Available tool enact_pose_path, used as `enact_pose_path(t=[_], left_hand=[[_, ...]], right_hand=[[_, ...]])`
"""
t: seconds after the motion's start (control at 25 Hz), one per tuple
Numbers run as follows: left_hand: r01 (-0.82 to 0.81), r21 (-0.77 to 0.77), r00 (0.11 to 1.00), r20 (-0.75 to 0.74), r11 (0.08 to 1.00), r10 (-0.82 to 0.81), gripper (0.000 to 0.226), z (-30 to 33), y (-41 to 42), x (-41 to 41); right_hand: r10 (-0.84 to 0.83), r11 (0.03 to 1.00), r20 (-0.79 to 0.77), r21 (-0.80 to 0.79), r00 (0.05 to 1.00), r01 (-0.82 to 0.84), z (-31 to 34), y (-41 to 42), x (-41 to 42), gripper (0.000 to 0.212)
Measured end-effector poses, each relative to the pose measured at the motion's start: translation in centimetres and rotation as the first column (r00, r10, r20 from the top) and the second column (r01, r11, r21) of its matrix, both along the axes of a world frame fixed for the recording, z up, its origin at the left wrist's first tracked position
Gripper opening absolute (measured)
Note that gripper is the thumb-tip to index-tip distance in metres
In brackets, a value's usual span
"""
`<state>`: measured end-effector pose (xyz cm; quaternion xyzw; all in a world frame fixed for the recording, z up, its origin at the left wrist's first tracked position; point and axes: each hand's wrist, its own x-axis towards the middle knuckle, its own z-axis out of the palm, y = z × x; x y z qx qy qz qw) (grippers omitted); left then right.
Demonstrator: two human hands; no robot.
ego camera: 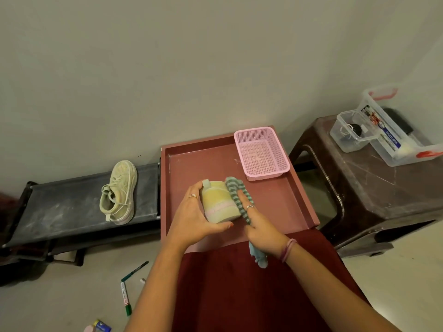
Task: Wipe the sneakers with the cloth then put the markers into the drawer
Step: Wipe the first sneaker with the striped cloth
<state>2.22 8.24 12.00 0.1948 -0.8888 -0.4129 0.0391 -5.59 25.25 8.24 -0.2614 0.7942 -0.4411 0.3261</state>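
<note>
- Beyond your hands, a plain pale wall (215, 56) fills the upper view, evenly lit.
- Under your arms lies a light floor (60, 295).
- Left of your left hand stands a low dark bench (60, 207), dusty on top.
- Right of your right hand stands a brown plastic stool (374, 192), scratched.

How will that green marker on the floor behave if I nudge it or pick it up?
The green marker looks like a stiff, slim cylinder lying flat on the smooth floor, so a sideways nudge would probably roll it. It seems light for its size, and a pinch should lift it. Its smooth barrel may be slightly slippery.
</note>
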Motion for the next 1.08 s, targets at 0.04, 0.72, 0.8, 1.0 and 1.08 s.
enact_pose_path(t=[0.04,0.72,0.8,1.0,1.08], left_hand=[[-0.011,0.012,1.000,-0.001,1.000,0.011,0.108,-0.1,-0.1,0.1],[-0.042,0.065,0.998,-0.045,0.997,0.045,0.102,-0.9,0.0,1.3],[-0.021,0.044,0.999,-0.040,0.999,0.022,0.104,-1.0,0.4,1.5],[-0.053,0.075,0.996,-0.072,0.996,0.058,0.100,-1.3,0.4,1.2],[-0.073,0.094,0.994,-0.073,0.993,0.080,0.094,-1.4,0.2,1.2]], right_hand=[[0.023,0.999,-0.020,-0.031,1.000,-0.023,0.6,-0.3,1.0,0.084],[0.257,0.965,-0.130,0.098,0.958,-0.245,3.5,-2.8,-1.7,0.081],[0.215,0.969,-0.037,0.135,0.976,-0.209,3.4,-3.4,-3.9,0.078],[0.226,0.969,-0.103,0.126,0.969,-0.213,4.0,-4.3,-1.5,0.077],[0.315,0.947,-0.255,0.154,0.914,-0.283,4.1,-4.3,0.8,0.080]])
